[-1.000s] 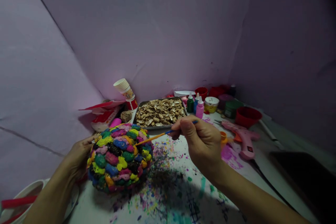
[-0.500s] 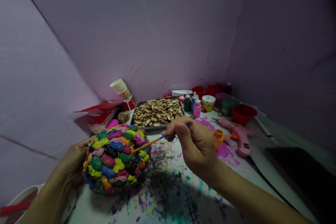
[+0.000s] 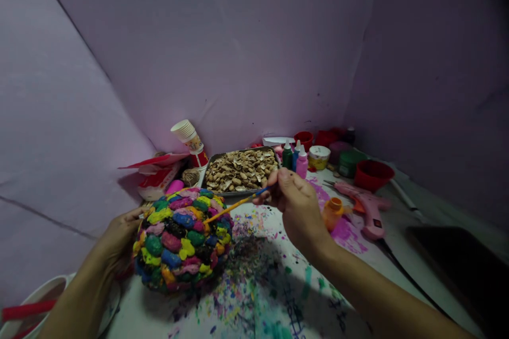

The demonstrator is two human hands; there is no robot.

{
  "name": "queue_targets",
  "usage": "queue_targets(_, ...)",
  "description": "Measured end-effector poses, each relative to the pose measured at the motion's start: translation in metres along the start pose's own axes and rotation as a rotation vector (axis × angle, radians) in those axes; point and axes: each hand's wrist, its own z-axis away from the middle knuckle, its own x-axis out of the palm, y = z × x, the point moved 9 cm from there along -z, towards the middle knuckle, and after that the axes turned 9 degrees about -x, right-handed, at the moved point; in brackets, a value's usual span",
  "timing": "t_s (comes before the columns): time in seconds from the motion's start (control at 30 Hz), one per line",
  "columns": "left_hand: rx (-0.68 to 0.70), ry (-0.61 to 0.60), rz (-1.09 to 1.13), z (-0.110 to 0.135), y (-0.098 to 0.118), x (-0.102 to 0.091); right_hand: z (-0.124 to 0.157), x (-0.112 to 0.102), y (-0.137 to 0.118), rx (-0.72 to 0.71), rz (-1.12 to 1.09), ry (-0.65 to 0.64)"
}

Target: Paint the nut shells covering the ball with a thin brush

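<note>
My left hand (image 3: pixel 121 241) grips the left side of a round object covered in painted peanut shells (image 3: pixel 181 246), coloured yellow, green, blue, pink, orange and black. It is tilted above the paint-spattered table; part of my left fingers is hidden behind it. In my right hand (image 3: pixel 296 204) a thin paintbrush (image 3: pixel 234 205) is pinched near its blue part. The brush's orange-coated tip touches the upper right of the shell-covered surface. Just right of my right hand stands an uncapped orange paint bottle (image 3: pixel 332 213).
Behind are a tray of peanut shells (image 3: pixel 242 172), stacked paper cups (image 3: pixel 190 137), and green, blue and pink paint bottles (image 3: pixel 301 163). On the right lie a pink glue gun (image 3: pixel 369 209) with its cord, a red cup (image 3: pixel 374 175) and a dark flat object (image 3: pixel 449 259). A white bucket (image 3: pixel 43 296) stands lower left.
The view has shifted slightly, so most things sit a little further right. My right hand has tilted, and the brush lies at a somewhat different angle, its tip still on the shells.
</note>
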Motion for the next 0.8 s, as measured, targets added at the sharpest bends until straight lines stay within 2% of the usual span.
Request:
queue_targets(0.07,0.010,0.012,-0.003,0.000,0.001,-0.001,0.002,-0.006,0.027,0.175,-0.062,0.079)
queue_targets(0.13,0.013,0.019,-0.005,0.001,0.001,-0.001,0.004,-0.008,0.041,0.239,-0.065,0.103)
queue_targets(0.23,0.014,0.019,-0.003,0.002,0.001,-0.001,0.005,-0.010,0.048,0.254,-0.055,0.107)
queue_targets(0.37,0.020,0.019,-0.008,0.002,0.001,-0.002,0.002,-0.013,0.036,0.188,-0.049,0.123)
queue_targets(0.47,0.024,0.027,-0.007,0.002,0.001,-0.001,0.000,-0.007,0.009,-0.029,-0.002,0.044)
queue_targets(0.57,0.011,0.022,-0.009,0.002,0.000,0.001,0.013,0.008,-0.032,-0.387,0.146,-0.127)
queue_targets(0.67,-0.012,0.012,-0.015,0.003,-0.001,0.004,0.040,0.026,-0.068,-0.725,0.312,-0.301)
queue_targets(0.73,-0.026,0.011,-0.010,0.005,-0.001,0.005,0.057,0.039,-0.081,-0.864,0.401,-0.447)
queue_targets(0.8,-0.033,0.011,0.004,0.007,-0.001,0.007,0.069,0.049,-0.087,-0.933,0.468,-0.571)
